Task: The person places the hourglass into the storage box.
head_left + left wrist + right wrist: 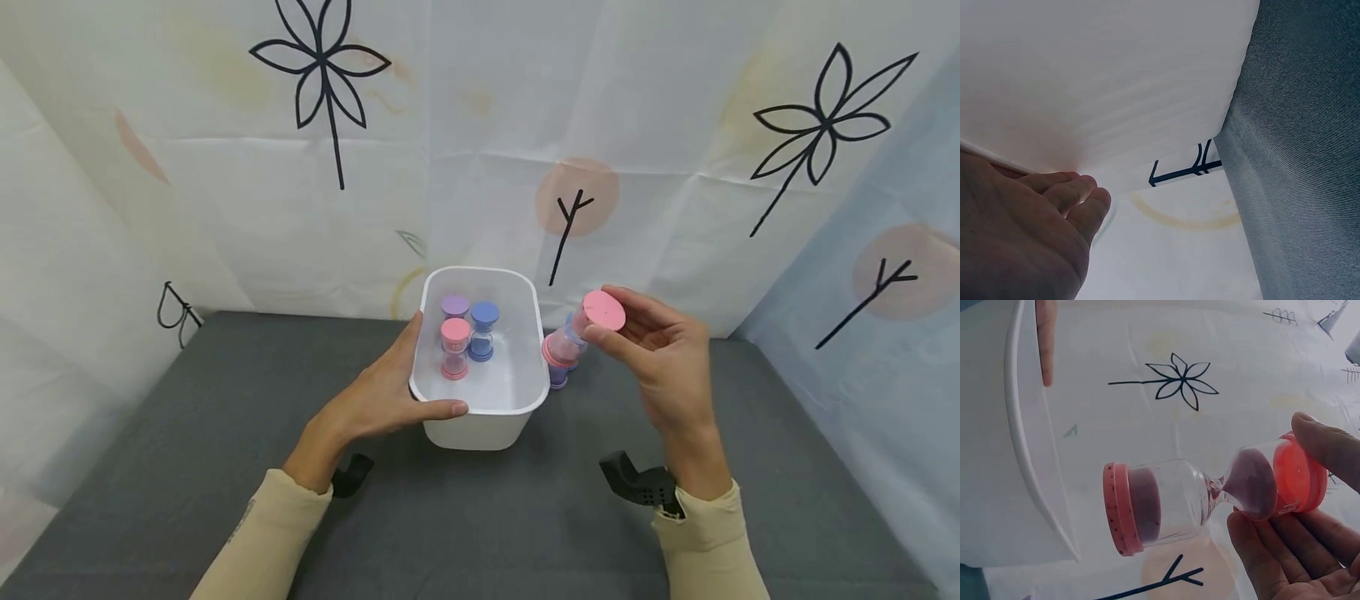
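Observation:
My right hand (660,358) pinches a pink-capped sand timer (604,311) by one end, beside the right wall of a white plastic bin (480,429). Tilted nearly on its side, this sand timer (1175,497) shows mauve sand in both bulbs in the right wrist view. At the bin's front left corner, my left hand (382,392) holds the rim, thumb along the front edge and fingers against the outer side. Inside the bin stand a purple-capped sand timer (454,305), a blue one (482,329) and a pink one (454,348).
Behind the held timer, to the right of the bin, more blue and purple sand timers (558,377) stand partly hidden on the dark grey tabletop (525,517). A pale patterned cloth (480,192) hangs behind the table and along its sides.

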Demonstrator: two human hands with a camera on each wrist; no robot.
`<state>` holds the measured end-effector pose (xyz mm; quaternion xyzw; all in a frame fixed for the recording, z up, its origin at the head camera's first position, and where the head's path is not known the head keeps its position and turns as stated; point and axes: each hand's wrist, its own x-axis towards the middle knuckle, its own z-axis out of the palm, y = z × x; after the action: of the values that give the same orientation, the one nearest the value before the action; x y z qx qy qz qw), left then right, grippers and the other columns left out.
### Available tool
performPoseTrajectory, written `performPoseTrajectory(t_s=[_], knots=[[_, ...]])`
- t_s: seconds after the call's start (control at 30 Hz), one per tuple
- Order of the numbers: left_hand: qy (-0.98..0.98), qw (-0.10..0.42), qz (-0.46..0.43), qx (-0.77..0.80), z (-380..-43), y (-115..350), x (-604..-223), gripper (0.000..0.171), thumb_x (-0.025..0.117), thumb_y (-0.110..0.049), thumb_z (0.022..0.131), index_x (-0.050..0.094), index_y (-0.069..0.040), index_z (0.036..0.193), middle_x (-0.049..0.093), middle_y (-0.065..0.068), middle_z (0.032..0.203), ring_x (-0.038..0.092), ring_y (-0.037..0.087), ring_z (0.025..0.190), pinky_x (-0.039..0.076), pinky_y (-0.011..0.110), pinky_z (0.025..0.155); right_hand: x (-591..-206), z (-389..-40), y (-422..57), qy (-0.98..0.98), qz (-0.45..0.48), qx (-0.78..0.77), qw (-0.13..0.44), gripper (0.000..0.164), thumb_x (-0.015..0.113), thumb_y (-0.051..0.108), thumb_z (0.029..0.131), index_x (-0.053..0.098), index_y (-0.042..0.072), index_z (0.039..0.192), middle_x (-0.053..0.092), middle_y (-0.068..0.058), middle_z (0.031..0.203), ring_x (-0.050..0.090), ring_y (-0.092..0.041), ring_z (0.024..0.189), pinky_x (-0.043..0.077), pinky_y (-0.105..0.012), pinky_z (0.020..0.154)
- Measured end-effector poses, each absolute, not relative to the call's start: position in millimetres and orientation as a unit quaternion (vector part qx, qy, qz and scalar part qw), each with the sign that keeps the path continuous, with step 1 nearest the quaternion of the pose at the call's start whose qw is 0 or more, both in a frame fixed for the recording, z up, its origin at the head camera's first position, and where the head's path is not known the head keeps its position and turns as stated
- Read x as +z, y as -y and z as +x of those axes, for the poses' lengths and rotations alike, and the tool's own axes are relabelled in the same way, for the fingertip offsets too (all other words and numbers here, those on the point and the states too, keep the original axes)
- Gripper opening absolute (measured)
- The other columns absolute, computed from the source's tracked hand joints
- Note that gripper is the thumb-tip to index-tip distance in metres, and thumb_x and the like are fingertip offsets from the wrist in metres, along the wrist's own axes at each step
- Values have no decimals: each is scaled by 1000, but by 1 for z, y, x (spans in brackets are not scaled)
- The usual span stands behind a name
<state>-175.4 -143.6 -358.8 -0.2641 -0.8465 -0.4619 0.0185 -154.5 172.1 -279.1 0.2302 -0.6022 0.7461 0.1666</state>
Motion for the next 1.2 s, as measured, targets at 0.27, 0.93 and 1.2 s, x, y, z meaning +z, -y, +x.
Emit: performPoseTrajectory(t_s=[0.27,0.93,1.2], knots=[[842,16,-265,-469,-177,143,-360,123,87,-57,72,2,-44,160,33,-3,156,48,15,128,43,55,102,-287,-159,-146,658,228,709,112,49,76,-20,77,64,-13,124,71,-16,113,71,-24,99,56,-32,87],[872,-16,-214,-440,-170,145,-360,134,82,-66,74,-8,-23,163,8,-4,168,34,23,144,37,51,110,-315,-214,-71,753,197,618,-106,43,82,4,84,69,-2,125,73,-12,113,71,-23,104,54,-34,92],[875,-16,-208,-437,-170,146,-360,133,81,-67,73,-8,-24,163,7,-5,169,35,25,144,39,51,108,-316,-222,-63,810,165,548,-128,42,87,8,79,73,1,118,75,-9,104,69,-20,96,55,-32,84]])
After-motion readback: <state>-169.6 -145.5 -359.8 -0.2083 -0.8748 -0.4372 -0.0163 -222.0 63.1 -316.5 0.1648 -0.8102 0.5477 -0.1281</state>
